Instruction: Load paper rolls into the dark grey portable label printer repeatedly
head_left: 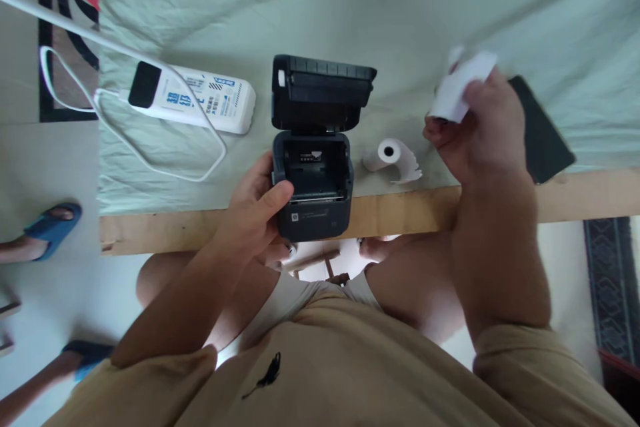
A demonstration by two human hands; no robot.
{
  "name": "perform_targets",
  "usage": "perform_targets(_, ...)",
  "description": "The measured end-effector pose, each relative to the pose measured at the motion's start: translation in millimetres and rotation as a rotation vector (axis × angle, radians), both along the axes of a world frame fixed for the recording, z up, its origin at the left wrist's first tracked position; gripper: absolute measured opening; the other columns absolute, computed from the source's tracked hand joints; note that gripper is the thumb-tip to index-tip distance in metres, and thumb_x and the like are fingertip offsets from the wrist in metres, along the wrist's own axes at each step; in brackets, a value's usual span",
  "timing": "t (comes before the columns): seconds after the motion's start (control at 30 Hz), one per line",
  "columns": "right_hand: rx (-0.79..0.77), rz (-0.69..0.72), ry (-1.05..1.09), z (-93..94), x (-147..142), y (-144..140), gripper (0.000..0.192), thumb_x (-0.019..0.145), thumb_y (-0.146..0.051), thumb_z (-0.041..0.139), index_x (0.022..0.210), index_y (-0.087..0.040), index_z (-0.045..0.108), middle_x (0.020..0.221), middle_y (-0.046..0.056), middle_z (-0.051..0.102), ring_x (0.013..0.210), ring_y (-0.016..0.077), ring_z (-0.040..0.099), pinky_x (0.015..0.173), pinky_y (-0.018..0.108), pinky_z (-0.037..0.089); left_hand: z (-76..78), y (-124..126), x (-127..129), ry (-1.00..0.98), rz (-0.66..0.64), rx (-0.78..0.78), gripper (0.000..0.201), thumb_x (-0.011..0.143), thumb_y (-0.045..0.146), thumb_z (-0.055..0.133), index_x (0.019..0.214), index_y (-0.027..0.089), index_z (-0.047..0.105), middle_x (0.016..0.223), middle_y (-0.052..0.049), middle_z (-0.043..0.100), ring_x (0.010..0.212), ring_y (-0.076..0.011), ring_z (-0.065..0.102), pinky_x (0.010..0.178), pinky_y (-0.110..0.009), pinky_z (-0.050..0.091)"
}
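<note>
A dark grey small printer [314,187] stands at the table's front edge with its lid [320,90] flipped open and its paper bay bare. My left hand [257,203] grips the printer's left side, thumb on its front corner. My right hand [473,130] hovers to the right, pinching a white slip of paper [460,87]. A white paper roll [393,157] lies on the cloth between the printer and my right hand, its loose end curling out.
A white power bank [200,99] with a white cable [150,160] lies at the left on the pale green cloth [400,13]. A black phone [543,130] lies behind my right hand. Another person's feet in blue slippers [53,227] stand at the left.
</note>
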State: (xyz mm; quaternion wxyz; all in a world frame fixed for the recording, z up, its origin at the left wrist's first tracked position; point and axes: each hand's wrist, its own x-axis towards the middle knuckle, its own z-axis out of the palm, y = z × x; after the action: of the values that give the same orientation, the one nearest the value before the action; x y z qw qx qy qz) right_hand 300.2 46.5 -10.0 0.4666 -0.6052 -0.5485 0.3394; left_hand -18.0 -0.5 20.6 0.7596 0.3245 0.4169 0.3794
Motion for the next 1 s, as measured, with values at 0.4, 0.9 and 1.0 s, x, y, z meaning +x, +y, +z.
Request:
perform_targets(0.4,0.138,-0.061,-0.667,19.6,-17.8,-22.6,0.048,0.077,-0.026,0.069,0.122,-0.029,0.055,0.099,0.004,0.072,0.084,0.0244,0.067,0.077,0.041,0.054,-4.7,0.9,3.8,-0.048,0.102,-0.01,0.051,0.072,0.039,0.092,0.111,0.02,0.066,0.093,-0.002,0.079,0.075,-0.02,0.076,0.059,-0.032,0.067)
perform_targets(0.9,0.398,0.129,-0.819,13.2,-59.5,-53.8,0.022,0.097,-0.033,0.065,0.118,-0.03,0.068,0.102,0.007,0.068,0.092,0.0225,0.069,0.077,0.04,0.06,-6.2,0.5,2.3,0.012,0.063,0.029,0.05,0.077,0.042,0.087,0.115,0.022,0.063,0.098,-0.004,0.077,0.082,-0.0213,0.076,0.069,-0.032,0.065)
perform_targets(1.0,0.439,0.112,-0.768,19.1,-63.4,-54.6,0.028,0.095,-0.024,0.059,0.12,-0.034,0.066,0.102,0.005,0.071,0.095,0.0235,0.071,0.086,0.044,0.061,-5.7,0.6,3.0,0.026,0.066,0.043,0.05,0.078,0.041,0.087,0.118,0.022,0.063,0.101,-0.005,0.077,0.085,-0.022,0.076,0.071,-0.032,0.065)
